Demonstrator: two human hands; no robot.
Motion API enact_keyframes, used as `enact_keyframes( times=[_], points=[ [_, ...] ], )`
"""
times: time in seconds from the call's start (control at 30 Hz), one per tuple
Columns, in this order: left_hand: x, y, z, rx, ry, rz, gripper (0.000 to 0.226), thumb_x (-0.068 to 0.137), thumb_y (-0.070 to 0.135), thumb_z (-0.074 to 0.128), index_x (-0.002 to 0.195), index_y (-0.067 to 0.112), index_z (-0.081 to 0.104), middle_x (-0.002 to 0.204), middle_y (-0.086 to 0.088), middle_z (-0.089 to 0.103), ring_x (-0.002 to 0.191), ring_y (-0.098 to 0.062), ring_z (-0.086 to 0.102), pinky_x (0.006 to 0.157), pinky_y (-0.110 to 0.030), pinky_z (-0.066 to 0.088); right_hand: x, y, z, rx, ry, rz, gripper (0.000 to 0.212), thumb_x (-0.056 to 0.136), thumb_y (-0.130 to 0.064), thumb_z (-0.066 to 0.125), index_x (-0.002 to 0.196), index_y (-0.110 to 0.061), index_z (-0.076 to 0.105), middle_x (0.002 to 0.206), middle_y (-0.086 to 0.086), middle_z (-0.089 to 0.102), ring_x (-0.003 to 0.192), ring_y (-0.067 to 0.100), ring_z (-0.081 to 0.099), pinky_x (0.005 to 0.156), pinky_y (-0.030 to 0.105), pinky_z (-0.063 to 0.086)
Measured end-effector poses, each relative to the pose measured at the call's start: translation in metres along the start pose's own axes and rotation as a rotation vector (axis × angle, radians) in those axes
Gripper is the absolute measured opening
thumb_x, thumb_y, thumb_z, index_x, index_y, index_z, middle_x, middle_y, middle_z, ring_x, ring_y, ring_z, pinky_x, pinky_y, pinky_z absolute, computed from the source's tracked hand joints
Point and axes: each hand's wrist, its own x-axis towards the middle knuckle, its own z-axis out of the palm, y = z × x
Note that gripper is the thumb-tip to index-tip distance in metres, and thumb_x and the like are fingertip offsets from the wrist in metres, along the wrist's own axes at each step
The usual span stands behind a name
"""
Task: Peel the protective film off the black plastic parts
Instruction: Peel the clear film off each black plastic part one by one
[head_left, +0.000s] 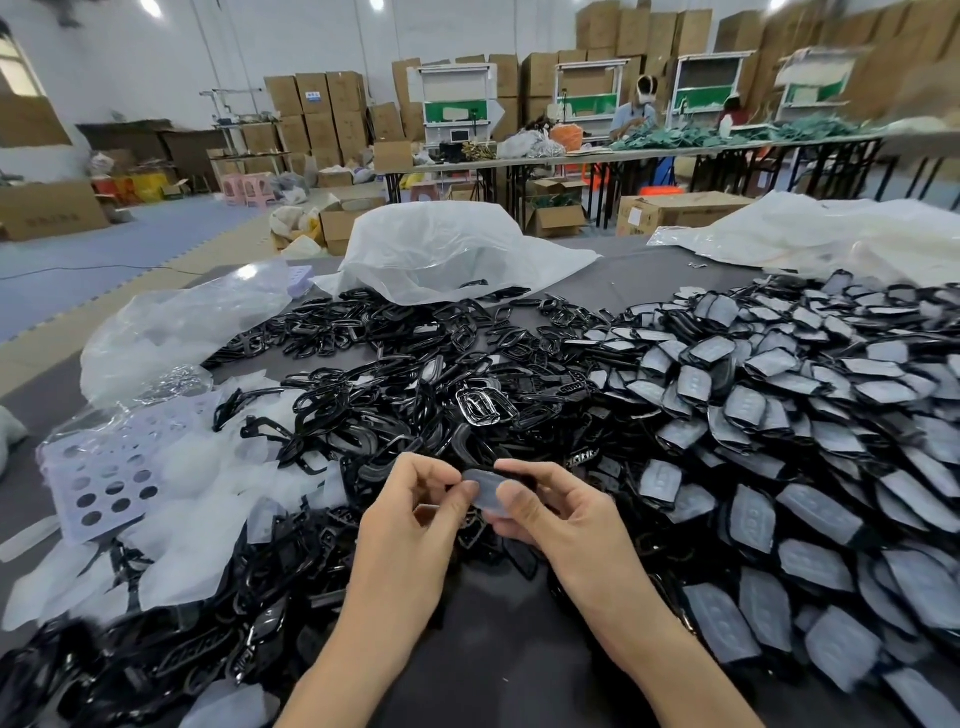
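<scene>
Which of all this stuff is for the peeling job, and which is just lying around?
For the job: left hand, right hand, the filmed part they pinch, heap of filmed parts, heap of bare black parts.
Just lying about: big white bag, lilac tray with holes, cardboard boxes.

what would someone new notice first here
Two hands, the left hand and right hand, pinch one film-covered part low in the centre. To the right spreads a big pile of filmed parts; behind the hands lies a glossy heap of bare black parts, with peeled film scraps on the left.
</scene>
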Motion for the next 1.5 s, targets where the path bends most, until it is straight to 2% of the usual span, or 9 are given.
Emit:
enact_keyframes(
  times=[0.13, 0.33, 0.5, 0.6, 0.67, 0.77, 0.93, 1.23, 1.5],
  points=[
    [-0.001, 0.001, 0.002, -0.083, -0.062, -0.034, 0.022, 0.09, 0.012, 0.07, 0.091, 0.033, 0.062, 0.076, 0.005, 0.065, 0.071, -0.014, 0.063, 0.067, -0.02, 0.05, 0.001, 0.004, -0.003, -0.091, 0.061, -0.019, 0.015, 0.089, -0.012, 0.072, 0.097, -0.024, 0.077, 0.084, 0.008, 0.077, 0.075, 0.019, 0.073, 0.069, 0.021, 0.057],
    [-0.001, 0.001, 0.0, -0.285, -0.282, -0.135, 0.025, 0.096, 0.007, 0.06, 0.109, 0.026, 0.071, 0.095, -0.004, 0.075, 0.085, -0.018, 0.072, 0.078, -0.021, 0.056, 0.001, 0.003, -0.003, -0.058, 0.066, -0.029, 0.013, 0.08, -0.031, 0.073, 0.09, -0.025, 0.078, 0.077, 0.011, 0.076, 0.064, 0.016, 0.07, 0.062, 0.02, 0.056],
    [0.0, -0.002, 0.0, -0.21, -0.279, -0.149, 0.023, 0.087, 0.026, 0.066, 0.107, 0.036, 0.07, 0.095, -0.023, 0.067, 0.082, -0.038, 0.061, 0.087, -0.05, 0.052, 0.002, 0.003, -0.004, -0.023, 0.058, -0.005, 0.018, 0.077, -0.032, 0.075, 0.089, -0.019, 0.078, 0.077, 0.013, 0.076, 0.065, 0.018, 0.071, 0.061, 0.02, 0.056],
    [-0.001, -0.003, 0.001, -0.197, -0.253, -0.147, 0.018, 0.093, 0.019, 0.068, 0.101, 0.035, 0.072, 0.087, -0.02, 0.068, 0.074, -0.015, 0.064, 0.079, -0.034, 0.053, 0.003, 0.004, -0.006, -0.017, 0.045, 0.006, 0.02, 0.075, -0.03, 0.077, 0.091, -0.018, 0.077, 0.08, 0.015, 0.076, 0.067, 0.02, 0.073, 0.063, 0.02, 0.057],
    [0.0, -0.001, 0.0, -0.226, -0.245, -0.168, 0.016, 0.096, 0.017, 0.062, 0.102, 0.028, 0.073, 0.084, -0.011, 0.073, 0.076, -0.013, 0.067, 0.077, -0.024, 0.054, 0.004, 0.005, -0.006, -0.025, 0.053, 0.001, 0.021, 0.075, -0.027, 0.077, 0.093, -0.017, 0.076, 0.081, 0.014, 0.076, 0.068, 0.02, 0.073, 0.063, 0.02, 0.057],
    [-0.001, 0.002, 0.0, -0.274, -0.274, -0.208, 0.024, 0.101, 0.01, 0.05, 0.112, 0.018, 0.07, 0.086, -0.005, 0.075, 0.081, -0.014, 0.07, 0.081, -0.025, 0.056, 0.005, 0.008, -0.008, -0.057, 0.089, -0.011, 0.017, 0.08, -0.022, 0.076, 0.095, -0.016, 0.074, 0.079, 0.01, 0.076, 0.067, 0.019, 0.073, 0.062, 0.02, 0.056],
    [-0.004, 0.006, 0.0, -0.078, -0.218, -0.08, 0.024, 0.1, 0.007, 0.053, 0.109, 0.019, 0.071, 0.074, 0.006, 0.072, 0.07, -0.003, 0.066, 0.069, -0.012, 0.049, 0.003, 0.011, -0.007, -0.131, 0.041, -0.033, 0.014, 0.091, -0.008, 0.071, 0.095, -0.022, 0.073, 0.083, 0.005, 0.076, 0.068, 0.017, 0.073, 0.062, 0.02, 0.056],
    [-0.013, 0.017, 0.005, -0.03, -0.206, 0.012, 0.031, 0.101, 0.002, 0.049, 0.107, 0.024, 0.07, 0.079, 0.006, 0.074, 0.071, -0.001, 0.068, 0.068, -0.008, 0.048, 0.001, 0.012, -0.005, -0.231, -0.04, -0.065, 0.006, 0.098, -0.011, 0.061, 0.101, -0.015, 0.064, 0.07, -0.003, 0.069, 0.06, 0.005, 0.061, 0.057, 0.018, 0.049],
    [-0.009, 0.016, 0.003, -0.025, -0.244, -0.051, 0.012, 0.098, 0.016, 0.059, 0.103, 0.023, 0.068, 0.067, 0.008, 0.067, 0.063, -0.001, 0.06, 0.059, -0.01, 0.043, -0.001, 0.011, -0.005, -0.155, -0.088, -0.014, 0.008, 0.102, -0.013, 0.054, 0.107, -0.01, 0.06, 0.069, -0.008, 0.063, 0.06, 0.005, 0.057, 0.056, 0.018, 0.047]
  ],
)
